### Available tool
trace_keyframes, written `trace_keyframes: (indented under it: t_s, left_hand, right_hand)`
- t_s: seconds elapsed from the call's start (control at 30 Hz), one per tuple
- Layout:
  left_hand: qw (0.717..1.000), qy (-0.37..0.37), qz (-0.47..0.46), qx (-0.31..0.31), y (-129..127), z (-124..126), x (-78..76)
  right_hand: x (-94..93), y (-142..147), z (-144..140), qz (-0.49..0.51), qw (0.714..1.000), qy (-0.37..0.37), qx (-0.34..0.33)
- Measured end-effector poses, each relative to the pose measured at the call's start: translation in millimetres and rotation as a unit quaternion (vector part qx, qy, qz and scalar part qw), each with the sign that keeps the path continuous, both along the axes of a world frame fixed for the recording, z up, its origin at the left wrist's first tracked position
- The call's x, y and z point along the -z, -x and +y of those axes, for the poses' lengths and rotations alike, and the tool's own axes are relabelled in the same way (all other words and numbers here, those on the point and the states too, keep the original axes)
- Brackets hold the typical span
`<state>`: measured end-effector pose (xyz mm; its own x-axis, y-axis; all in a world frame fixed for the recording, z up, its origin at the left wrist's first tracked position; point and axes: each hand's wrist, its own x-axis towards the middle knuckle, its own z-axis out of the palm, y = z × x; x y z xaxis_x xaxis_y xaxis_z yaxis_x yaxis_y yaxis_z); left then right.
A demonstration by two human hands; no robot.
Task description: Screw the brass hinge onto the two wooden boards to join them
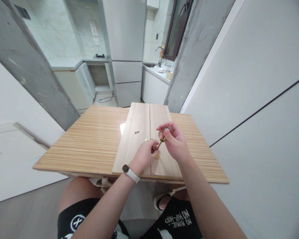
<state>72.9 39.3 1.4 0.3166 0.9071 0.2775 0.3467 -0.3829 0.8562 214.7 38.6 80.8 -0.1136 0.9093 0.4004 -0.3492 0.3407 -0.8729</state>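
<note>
My right hand (173, 139) grips a small screwdriver (163, 136) with a yellow and black handle. The tool slants down to the left, its tip reaching the fingers of my left hand (146, 152). Those fingers are pinched together over a brass hinge (157, 155), and they hide part of it and whatever they hold. The hinge lies across the seam between two pale wooden boards, the left board (129, 149) and the right board (166, 166). A loose screw (137, 132) rests on the left board.
Both boards lie side by side on a striped wooden table (89, 139). White panels (251, 83) stand close on the right. Beyond the table are a fridge (124, 33), a counter and a sink tap (159, 54).
</note>
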Motion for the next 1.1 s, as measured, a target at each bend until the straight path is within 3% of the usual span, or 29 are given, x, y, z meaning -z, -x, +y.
trace_keyframes:
  t_s: [0.13, 0.37, 0.67, 0.93, 1.1]
  left_hand:
    - [1.000, -0.003, -0.004, 0.003, 0, 0, 0.2]
    - [1.000, -0.001, -0.009, 0.003, 0, 1, 5.6]
    - [1.000, -0.003, -0.005, 0.002, 0, 0, 3.0]
    - [1.000, -0.012, 0.007, 0.003, 1, 0, 1.6]
    - [1.000, -0.018, 0.005, 0.006, 1, 2, 4.6]
  right_hand:
    - [-3.7, -1, -3, -0.002, 0.999, 0.013, -0.030]
    - [6.8, -2, 2, -0.004, 0.999, 0.010, 0.049]
    - [-4.3, 2, -4, -0.006, 1.000, 0.022, -0.012]
    - [5.9, 1, 1, -0.028, 0.997, 0.010, 0.067]
    - [2.3, 2, 0, -0.006, 1.000, 0.003, 0.027]
